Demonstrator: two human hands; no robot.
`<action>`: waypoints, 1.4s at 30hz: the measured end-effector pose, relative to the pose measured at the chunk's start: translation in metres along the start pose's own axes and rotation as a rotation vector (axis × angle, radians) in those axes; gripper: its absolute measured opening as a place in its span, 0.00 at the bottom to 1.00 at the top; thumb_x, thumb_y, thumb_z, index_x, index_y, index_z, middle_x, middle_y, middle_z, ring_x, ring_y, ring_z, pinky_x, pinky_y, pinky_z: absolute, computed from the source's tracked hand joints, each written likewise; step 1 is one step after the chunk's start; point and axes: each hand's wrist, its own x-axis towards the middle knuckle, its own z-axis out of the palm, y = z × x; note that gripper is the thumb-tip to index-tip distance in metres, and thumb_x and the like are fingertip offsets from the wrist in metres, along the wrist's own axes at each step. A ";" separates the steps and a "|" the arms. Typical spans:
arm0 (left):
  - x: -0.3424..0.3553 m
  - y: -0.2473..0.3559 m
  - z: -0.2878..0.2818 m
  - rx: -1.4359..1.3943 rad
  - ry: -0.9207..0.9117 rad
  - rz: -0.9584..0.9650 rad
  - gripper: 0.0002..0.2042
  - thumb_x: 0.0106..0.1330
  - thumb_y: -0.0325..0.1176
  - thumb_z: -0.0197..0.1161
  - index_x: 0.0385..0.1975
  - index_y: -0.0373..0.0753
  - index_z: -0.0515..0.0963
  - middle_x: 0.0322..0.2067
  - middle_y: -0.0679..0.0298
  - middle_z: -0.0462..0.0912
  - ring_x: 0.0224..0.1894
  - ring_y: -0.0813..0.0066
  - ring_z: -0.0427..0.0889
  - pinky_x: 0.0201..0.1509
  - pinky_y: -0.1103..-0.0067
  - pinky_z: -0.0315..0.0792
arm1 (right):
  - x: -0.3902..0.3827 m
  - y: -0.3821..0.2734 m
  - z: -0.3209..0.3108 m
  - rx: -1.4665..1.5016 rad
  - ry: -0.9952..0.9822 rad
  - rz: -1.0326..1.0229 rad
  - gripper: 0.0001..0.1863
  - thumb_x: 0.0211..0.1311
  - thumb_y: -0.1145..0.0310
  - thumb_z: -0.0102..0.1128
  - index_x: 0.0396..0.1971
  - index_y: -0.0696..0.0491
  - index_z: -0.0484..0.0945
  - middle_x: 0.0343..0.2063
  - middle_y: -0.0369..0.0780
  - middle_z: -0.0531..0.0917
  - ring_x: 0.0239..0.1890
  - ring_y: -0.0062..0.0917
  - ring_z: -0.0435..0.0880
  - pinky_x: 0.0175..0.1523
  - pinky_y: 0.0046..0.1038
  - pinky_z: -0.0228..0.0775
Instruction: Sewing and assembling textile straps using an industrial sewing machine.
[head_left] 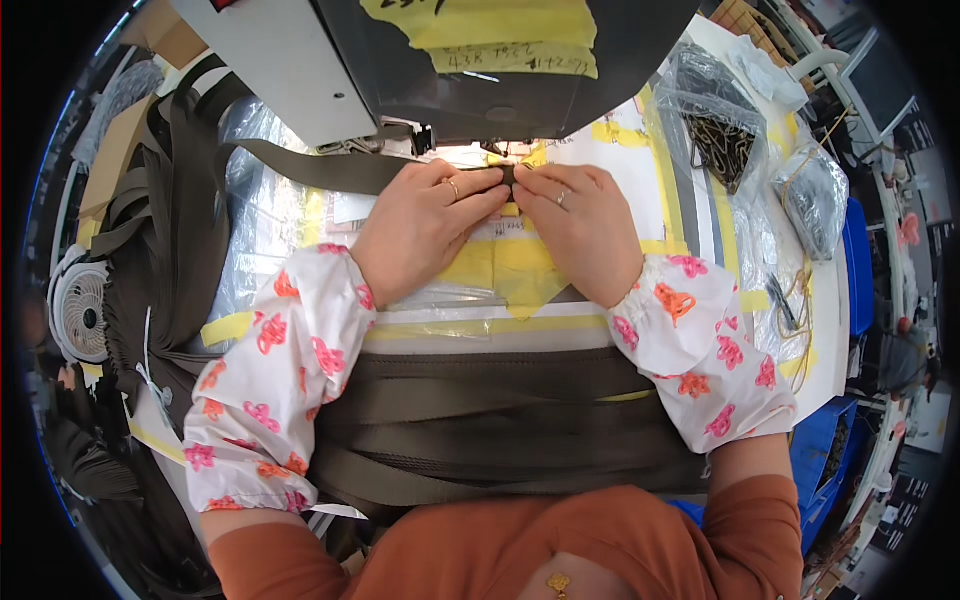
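A dark olive webbing strap (315,168) runs from the left to the needle area of a sewing machine (450,105). My left hand (418,228) is closed on the strap close to its end, fingers pressed together. From the other side my right hand (590,232) pinches the same end, its fingertips almost touching those of the left. Just behind the fingertips is the lit needle area (505,150). The fingers partly hide the strap's end, so how it is folded cannot be seen.
Layers of webbing (500,420) lie across the near side, with a hanging bundle (160,250) at left. A small white fan (80,312) stands there. At right are a plastic bag of metal hardware (718,140), another plastic bag (812,200) and a blue bin (825,455). Yellow tape (525,270) covers the worktop.
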 end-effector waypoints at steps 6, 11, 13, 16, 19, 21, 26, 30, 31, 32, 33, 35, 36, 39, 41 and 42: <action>-0.001 0.002 0.000 -0.052 0.035 -0.179 0.12 0.51 0.25 0.60 0.37 0.44 0.78 0.43 0.59 0.75 0.43 0.62 0.73 0.48 0.69 0.64 | -0.001 -0.001 0.002 0.014 -0.046 0.058 0.09 0.44 0.74 0.58 0.30 0.54 0.78 0.38 0.35 0.80 0.41 0.25 0.76 0.49 0.32 0.63; -0.001 -0.002 0.004 -0.118 -0.008 -0.211 0.10 0.53 0.27 0.59 0.35 0.44 0.79 0.43 0.60 0.76 0.47 0.65 0.73 0.45 0.69 0.63 | -0.001 0.002 0.003 0.024 -0.040 0.068 0.08 0.45 0.73 0.54 0.28 0.53 0.78 0.38 0.33 0.79 0.43 0.23 0.74 0.55 0.36 0.58; 0.000 -0.004 0.007 -0.134 0.016 -0.235 0.09 0.53 0.28 0.59 0.34 0.43 0.80 0.42 0.63 0.77 0.45 0.67 0.74 0.45 0.70 0.63 | -0.001 0.003 0.003 0.019 -0.048 0.070 0.07 0.45 0.73 0.54 0.27 0.53 0.78 0.38 0.33 0.79 0.43 0.23 0.74 0.56 0.37 0.57; 0.001 -0.004 0.008 -0.115 0.015 -0.253 0.08 0.53 0.28 0.60 0.33 0.42 0.79 0.41 0.65 0.77 0.43 0.68 0.75 0.44 0.72 0.64 | 0.000 0.003 0.002 -0.003 -0.076 0.088 0.07 0.45 0.73 0.54 0.27 0.52 0.77 0.38 0.32 0.79 0.43 0.23 0.74 0.57 0.38 0.56; 0.001 -0.005 0.007 -0.149 0.024 -0.260 0.07 0.52 0.28 0.60 0.32 0.41 0.79 0.40 0.65 0.77 0.44 0.69 0.75 0.44 0.73 0.64 | 0.002 0.002 0.000 -0.017 -0.072 0.084 0.06 0.46 0.73 0.53 0.26 0.52 0.77 0.39 0.32 0.79 0.43 0.23 0.74 0.57 0.39 0.55; 0.001 -0.005 0.005 -0.166 0.039 -0.244 0.08 0.51 0.25 0.60 0.32 0.39 0.79 0.40 0.62 0.77 0.43 0.64 0.75 0.45 0.73 0.66 | 0.003 0.001 -0.001 -0.022 -0.121 0.089 0.06 0.47 0.73 0.53 0.26 0.52 0.77 0.39 0.32 0.79 0.42 0.24 0.75 0.57 0.40 0.55; 0.000 -0.008 0.002 -0.150 -0.011 -0.193 0.10 0.51 0.21 0.59 0.34 0.37 0.77 0.40 0.58 0.77 0.43 0.58 0.75 0.47 0.71 0.68 | 0.003 0.003 -0.002 -0.063 -0.135 0.064 0.05 0.47 0.73 0.52 0.26 0.51 0.77 0.39 0.31 0.79 0.42 0.23 0.75 0.58 0.43 0.54; 0.000 -0.012 0.003 -0.154 -0.003 -0.178 0.10 0.52 0.20 0.57 0.34 0.36 0.77 0.40 0.58 0.77 0.44 0.58 0.75 0.47 0.70 0.68 | 0.003 0.006 0.001 -0.077 -0.145 0.051 0.06 0.48 0.73 0.52 0.27 0.50 0.77 0.40 0.30 0.80 0.42 0.23 0.74 0.59 0.44 0.52; 0.000 -0.012 0.004 -0.165 -0.008 -0.168 0.10 0.52 0.20 0.57 0.34 0.37 0.77 0.41 0.58 0.77 0.44 0.58 0.75 0.46 0.71 0.68 | 0.003 0.007 0.001 -0.079 -0.141 0.062 0.06 0.48 0.73 0.52 0.27 0.50 0.77 0.40 0.30 0.80 0.42 0.23 0.74 0.59 0.44 0.52; 0.001 -0.013 0.005 -0.171 -0.008 -0.182 0.10 0.52 0.20 0.57 0.34 0.37 0.77 0.41 0.58 0.77 0.44 0.58 0.75 0.46 0.71 0.68 | 0.004 0.009 0.002 -0.083 -0.155 0.064 0.06 0.48 0.73 0.52 0.27 0.50 0.78 0.40 0.30 0.80 0.42 0.23 0.74 0.59 0.44 0.52; 0.002 -0.014 0.005 -0.170 -0.008 -0.192 0.10 0.53 0.20 0.56 0.34 0.37 0.77 0.41 0.58 0.78 0.42 0.58 0.76 0.44 0.71 0.69 | 0.005 0.011 0.002 -0.088 -0.168 0.064 0.07 0.48 0.73 0.52 0.28 0.50 0.78 0.39 0.30 0.80 0.42 0.23 0.74 0.59 0.44 0.52; 0.004 -0.017 0.005 -0.164 -0.004 -0.202 0.10 0.53 0.20 0.56 0.35 0.37 0.77 0.41 0.58 0.78 0.41 0.58 0.76 0.42 0.72 0.70 | 0.008 0.015 0.003 -0.075 -0.175 0.068 0.07 0.48 0.73 0.52 0.28 0.49 0.78 0.40 0.29 0.80 0.42 0.23 0.74 0.60 0.44 0.52; 0.006 -0.018 0.005 -0.180 -0.010 -0.228 0.09 0.54 0.21 0.56 0.35 0.38 0.77 0.39 0.58 0.78 0.38 0.58 0.77 0.39 0.74 0.71 | 0.009 0.017 0.003 -0.058 -0.214 0.091 0.08 0.49 0.74 0.52 0.28 0.49 0.78 0.40 0.29 0.80 0.42 0.23 0.74 0.60 0.44 0.51; 0.009 -0.023 0.005 -0.191 -0.049 -0.298 0.09 0.57 0.22 0.54 0.36 0.38 0.77 0.35 0.58 0.79 0.32 0.59 0.78 0.34 0.75 0.72 | 0.014 0.021 0.005 -0.071 -0.239 0.101 0.08 0.49 0.74 0.52 0.28 0.49 0.79 0.40 0.28 0.80 0.42 0.22 0.74 0.60 0.44 0.51; 0.010 -0.025 0.005 -0.186 -0.083 -0.341 0.09 0.58 0.23 0.54 0.36 0.39 0.77 0.32 0.57 0.79 0.30 0.58 0.78 0.32 0.76 0.72 | 0.017 0.024 0.006 -0.081 -0.221 0.100 0.08 0.49 0.74 0.52 0.29 0.49 0.79 0.40 0.27 0.80 0.42 0.22 0.74 0.60 0.44 0.51; 0.011 -0.026 0.006 -0.195 -0.093 -0.354 0.09 0.58 0.24 0.53 0.37 0.40 0.77 0.30 0.57 0.79 0.28 0.59 0.78 0.30 0.77 0.71 | 0.017 0.024 0.007 -0.094 -0.233 0.103 0.09 0.49 0.74 0.52 0.29 0.49 0.79 0.40 0.27 0.80 0.42 0.22 0.74 0.60 0.44 0.51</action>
